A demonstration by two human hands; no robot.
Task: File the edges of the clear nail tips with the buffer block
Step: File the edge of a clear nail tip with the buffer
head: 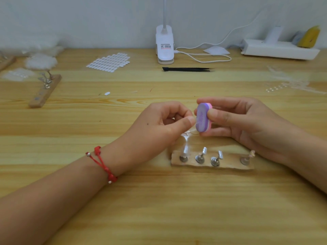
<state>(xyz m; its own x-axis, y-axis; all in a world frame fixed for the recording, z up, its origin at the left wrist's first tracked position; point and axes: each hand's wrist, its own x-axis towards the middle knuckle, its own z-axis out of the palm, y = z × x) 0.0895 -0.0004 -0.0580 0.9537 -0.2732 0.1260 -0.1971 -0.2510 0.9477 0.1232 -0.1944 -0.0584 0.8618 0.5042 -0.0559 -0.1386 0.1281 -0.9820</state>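
Head view: right hand (pixel 247 121) grips buffer block (pixel 203 120) mid-tabletop, at clear nail tip (pixel 193 131) atop left holder of wooden stand (pixel 212 164). Left hand (pixel 159 126) curled beside tip; grip unclear. Filing seems underway; finished tips not discernible.

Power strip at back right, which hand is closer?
Right. The right hand, gripping the buffer block, is in front of the power strip; the left hand is farther left.

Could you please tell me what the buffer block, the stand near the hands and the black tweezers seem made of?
The buffer block is probably foam with matte abrasive faces, in purple and pink layers. The stand looks like unfinished wood, pale with rough edges; its pegs glint like polished metal. The tweezers are matte black, metal or plastic unclear.
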